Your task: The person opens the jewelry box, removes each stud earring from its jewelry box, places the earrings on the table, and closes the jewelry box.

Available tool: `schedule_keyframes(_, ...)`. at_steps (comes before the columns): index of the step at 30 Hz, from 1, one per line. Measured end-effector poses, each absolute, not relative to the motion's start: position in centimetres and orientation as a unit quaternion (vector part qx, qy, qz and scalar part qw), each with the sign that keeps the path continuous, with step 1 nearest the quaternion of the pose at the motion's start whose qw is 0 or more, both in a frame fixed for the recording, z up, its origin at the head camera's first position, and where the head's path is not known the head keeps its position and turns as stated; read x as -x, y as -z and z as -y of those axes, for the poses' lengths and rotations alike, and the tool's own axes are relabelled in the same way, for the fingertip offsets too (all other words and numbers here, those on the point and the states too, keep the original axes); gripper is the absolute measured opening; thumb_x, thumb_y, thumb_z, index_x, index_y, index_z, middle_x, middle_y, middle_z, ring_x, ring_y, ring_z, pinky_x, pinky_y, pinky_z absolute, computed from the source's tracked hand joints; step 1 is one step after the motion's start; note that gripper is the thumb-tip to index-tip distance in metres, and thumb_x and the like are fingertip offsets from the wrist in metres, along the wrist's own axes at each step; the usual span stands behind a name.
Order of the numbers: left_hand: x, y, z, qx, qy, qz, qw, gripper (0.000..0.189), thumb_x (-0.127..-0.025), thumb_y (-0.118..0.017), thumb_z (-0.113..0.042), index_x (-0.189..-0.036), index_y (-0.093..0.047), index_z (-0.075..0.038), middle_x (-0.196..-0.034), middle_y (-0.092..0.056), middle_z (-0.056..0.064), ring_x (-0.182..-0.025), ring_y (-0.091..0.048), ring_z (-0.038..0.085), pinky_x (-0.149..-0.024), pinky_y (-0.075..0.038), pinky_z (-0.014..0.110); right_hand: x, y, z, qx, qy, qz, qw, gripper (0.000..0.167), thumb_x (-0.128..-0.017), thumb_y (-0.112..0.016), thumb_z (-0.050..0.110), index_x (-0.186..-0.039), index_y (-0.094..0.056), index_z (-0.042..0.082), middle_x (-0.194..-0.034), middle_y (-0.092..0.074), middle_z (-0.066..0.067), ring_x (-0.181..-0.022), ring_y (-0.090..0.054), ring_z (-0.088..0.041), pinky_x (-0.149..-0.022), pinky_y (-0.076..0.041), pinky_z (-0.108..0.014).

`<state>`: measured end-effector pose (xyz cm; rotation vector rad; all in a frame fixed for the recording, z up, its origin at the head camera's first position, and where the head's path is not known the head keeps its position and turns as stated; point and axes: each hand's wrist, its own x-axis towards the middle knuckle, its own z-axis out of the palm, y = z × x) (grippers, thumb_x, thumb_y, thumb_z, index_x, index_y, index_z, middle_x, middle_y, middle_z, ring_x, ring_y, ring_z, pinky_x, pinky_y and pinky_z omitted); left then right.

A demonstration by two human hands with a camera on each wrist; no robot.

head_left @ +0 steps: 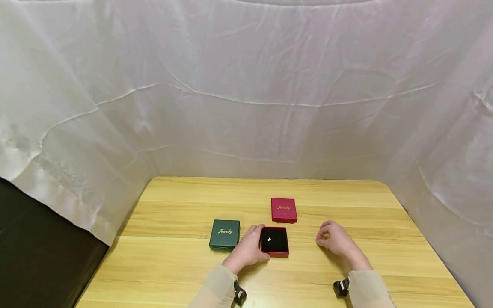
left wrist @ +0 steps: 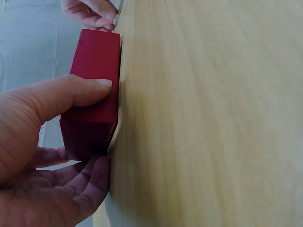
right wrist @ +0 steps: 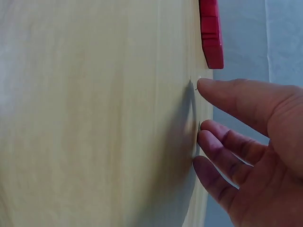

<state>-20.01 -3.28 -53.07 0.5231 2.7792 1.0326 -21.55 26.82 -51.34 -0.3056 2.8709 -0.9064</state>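
Note:
My left hand grips the left side of an uncovered red jewelry box, which has a black pad inside. In the left wrist view, the thumb lies along the red side wall while the fingers curl round the adjoining side. A small silver star-shaped earring sits on the left part of the pad. To the right of the box, my right hand is low over the table, thumb and index finger pinching a tiny stud with a thin pin. Most of that stud is hidden by the fingertips.
A red lid with gold "Jewelry" lettering lies just behind the box. Left of my left hand is a closed green jewelry box. The wooden table is bordered by a pale cloth curtain at the back and sides.

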Motion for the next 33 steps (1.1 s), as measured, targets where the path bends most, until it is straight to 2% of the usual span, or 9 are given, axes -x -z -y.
schedule_keyframes(10,20.0,52.9,3.2,-0.175,-0.343,-0.92,0.068,0.093,-0.068,-0.09,-0.017,-0.144,-0.039,0.002,-0.131,-0.051,0.018,-0.113,-0.055,0.028,-0.099,-0.046,0.044,21.6,51.3,-27.2,0.103,0.3,-0.947,0.049,0.012,-0.082,-0.077,0.004,-0.077,-0.07,0.013,-0.111,-0.058,-0.013,-0.104,-0.056,-0.036,-0.09,-0.045,-0.055)
schedule_keyframes(14,20.0,52.9,3.2,-0.172,-0.338,-0.923,0.069,0.094,-0.069,-0.09,-0.019,-0.145,-0.039,0.001,-0.132,-0.051,0.016,-0.115,-0.054,0.028,-0.1,-0.045,0.043,21.6,50.9,-27.3,0.098,0.329,-0.938,0.037,0.005,-0.085,-0.074,0.006,-0.088,-0.07,0.007,-0.106,-0.062,-0.013,-0.099,-0.06,-0.034,-0.086,-0.049,-0.053)
schedule_keyframes(18,20.0,53.0,3.2,-0.168,-0.337,-0.924,0.07,0.095,-0.069,-0.09,-0.02,-0.146,-0.039,0.0,-0.133,-0.05,0.016,-0.116,-0.054,0.028,-0.1,-0.045,0.043,21.6,50.4,-26.9,0.098,0.357,-0.929,0.018,0.013,-0.089,-0.071,0.009,-0.101,-0.07,0.004,-0.109,-0.064,-0.014,-0.101,-0.062,-0.035,-0.086,-0.051,-0.052)
schedule_keyframes(26,19.9,53.0,3.2,-0.169,-0.348,-0.919,0.07,0.095,-0.069,-0.09,-0.017,-0.145,-0.038,0.002,-0.132,-0.05,0.018,-0.114,-0.054,0.029,-0.099,-0.045,0.044,21.7,50.0,-23.1,0.165,0.394,-0.904,0.023,0.016,-0.09,-0.072,0.011,-0.104,-0.071,0.005,-0.116,-0.062,-0.014,-0.106,-0.058,-0.037,-0.087,-0.052,-0.049)
schedule_keyframes(33,20.1,53.2,3.4,-0.178,-0.351,-0.917,0.068,0.093,-0.069,-0.09,-0.016,-0.144,-0.039,0.003,-0.128,-0.051,0.018,-0.109,-0.055,0.027,-0.096,-0.047,0.044,22.0,50.6,-19.4,0.216,0.384,-0.897,0.037,0.015,-0.086,-0.075,0.013,-0.101,-0.073,0.01,-0.117,-0.06,-0.01,-0.109,-0.056,-0.035,-0.091,-0.048,-0.055)
